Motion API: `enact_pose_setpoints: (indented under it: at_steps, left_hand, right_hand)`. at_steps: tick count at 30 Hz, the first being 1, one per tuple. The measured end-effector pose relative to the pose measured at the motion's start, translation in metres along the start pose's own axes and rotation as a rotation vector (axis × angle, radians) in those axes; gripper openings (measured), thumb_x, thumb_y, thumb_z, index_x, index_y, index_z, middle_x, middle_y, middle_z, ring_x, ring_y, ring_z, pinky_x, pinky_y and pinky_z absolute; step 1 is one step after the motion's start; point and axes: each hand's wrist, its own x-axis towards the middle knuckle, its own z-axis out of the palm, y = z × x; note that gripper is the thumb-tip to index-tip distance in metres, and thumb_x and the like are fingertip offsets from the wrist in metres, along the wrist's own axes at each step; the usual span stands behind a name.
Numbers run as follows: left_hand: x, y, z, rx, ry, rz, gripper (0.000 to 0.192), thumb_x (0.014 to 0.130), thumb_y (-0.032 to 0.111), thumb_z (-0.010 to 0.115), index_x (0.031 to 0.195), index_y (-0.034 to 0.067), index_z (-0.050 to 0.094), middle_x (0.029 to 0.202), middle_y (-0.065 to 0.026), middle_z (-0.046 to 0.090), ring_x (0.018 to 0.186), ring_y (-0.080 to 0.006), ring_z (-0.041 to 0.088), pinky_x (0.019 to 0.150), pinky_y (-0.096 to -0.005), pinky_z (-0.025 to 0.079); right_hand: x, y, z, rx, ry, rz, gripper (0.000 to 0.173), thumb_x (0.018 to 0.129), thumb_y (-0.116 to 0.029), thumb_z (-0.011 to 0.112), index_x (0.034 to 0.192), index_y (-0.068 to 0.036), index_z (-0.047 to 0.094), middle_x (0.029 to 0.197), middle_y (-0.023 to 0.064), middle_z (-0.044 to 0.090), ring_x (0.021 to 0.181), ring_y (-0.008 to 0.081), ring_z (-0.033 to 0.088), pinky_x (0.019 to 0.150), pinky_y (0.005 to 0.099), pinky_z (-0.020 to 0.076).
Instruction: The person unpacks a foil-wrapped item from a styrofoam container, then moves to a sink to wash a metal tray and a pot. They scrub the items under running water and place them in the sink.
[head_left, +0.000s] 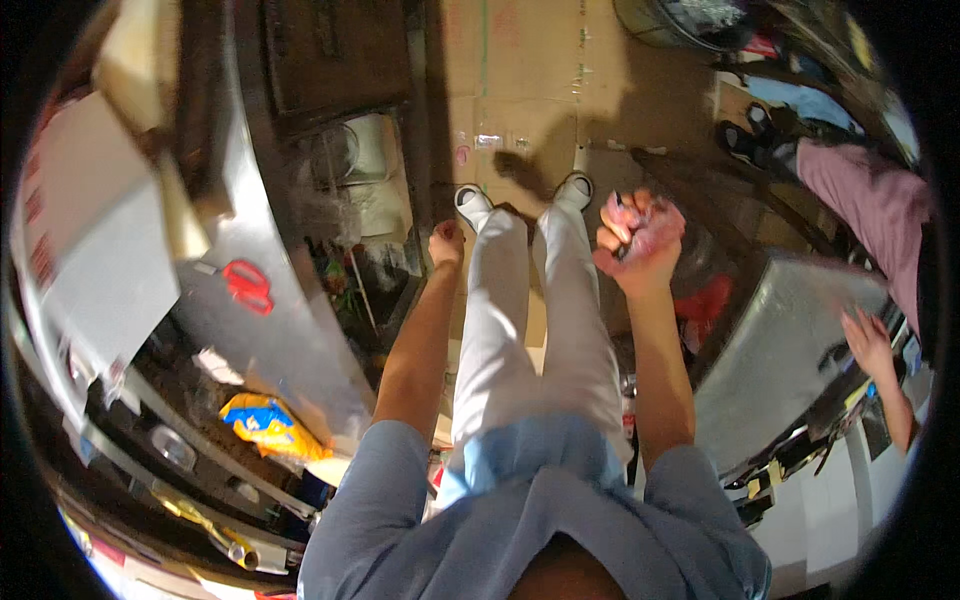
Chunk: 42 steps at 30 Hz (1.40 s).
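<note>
My right hand (641, 232) is raised above the floor with its fingers curled around a small crumpled pinkish thing (660, 225), blurred and partly covered by the fingers. It looks glossy, but its material is unclear. Low beside my left leg hangs my left hand (448, 244), its fingers curled in and nothing visible in it. The nearest thing to that hand is an open under-counter shelf holding white containers (375, 176). Red-handled scissors (249, 287) lie on the metal counter (262, 337) farther left.
Flattened cardboard (525, 67) covers the floor beneath my feet. A yellow-and-blue bag (274, 426) and a white carton (105, 247) sit at left. On the right stand a metal-topped table (795, 315) and a red object (705, 300). Another person's hand (868, 341) reaches over that table.
</note>
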Motion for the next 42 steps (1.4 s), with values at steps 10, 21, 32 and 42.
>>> enact_pose_setpoints:
  at_steps: [10, 21, 32, 42]
  left_hand:
    - [0.271, -0.042, 0.159, 0.245, 0.164, -0.057, 0.039, 0.075, 0.017, 0.069, 0.112, 0.008, 0.059, 0.103, -0.013, 0.065, 0.094, -0.0309, 0.063, 0.081, -0.0412, 0.051]
    - [0.351, -0.067, 0.229, 0.454, 0.294, 0.066, 0.039, 0.08, 0.028, 0.063, 0.106, 0.004, 0.047, 0.108, -0.0192, 0.056, 0.097, -0.0377, 0.059, 0.08, -0.0464, 0.049]
    - [0.157, 0.058, 0.146, -0.277, 0.091, 0.412, 0.023, 0.09, 0.014, 0.044, 0.106, 0.0, 0.05, 0.08, -0.0164, 0.058, 0.071, -0.0268, 0.057, 0.064, -0.0414, 0.046]
    - [-0.21, 0.282, -0.13, -1.115, -0.717, 0.535, 0.024, 0.086, 0.02, 0.059, 0.102, 0.004, 0.05, 0.09, -0.0049, 0.052, 0.08, -0.0147, 0.052, 0.074, -0.0289, 0.044]
  right_hand:
    - [0.111, 0.031, -0.172, -0.204, 0.401, -0.124, 0.033, 0.092, -0.038, 0.045, 0.068, -0.017, 0.037, 0.061, -0.0046, 0.031, 0.052, 0.0115, 0.028, 0.043, 0.0258, 0.0189]
    - [0.126, 0.018, -0.257, -0.296, 0.248, -0.061, 0.036, 0.095, -0.044, 0.041, 0.074, -0.015, 0.037, 0.071, -0.0011, 0.038, 0.06, 0.016, 0.035, 0.048, 0.0296, 0.0325]
    - [0.081, 0.035, -0.101, -0.11, 0.28, -0.084, 0.019, 0.087, -0.022, 0.045, 0.074, -0.012, 0.035, 0.071, 0.0019, 0.035, 0.062, 0.016, 0.035, 0.053, 0.0302, 0.0307]
    - [-0.023, 0.041, 0.117, -0.157, -0.025, -0.047, 0.034, 0.092, -0.039, 0.049, 0.108, -0.01, 0.053, 0.096, 0.006, 0.058, 0.072, 0.0158, 0.053, 0.062, 0.032, 0.0461]
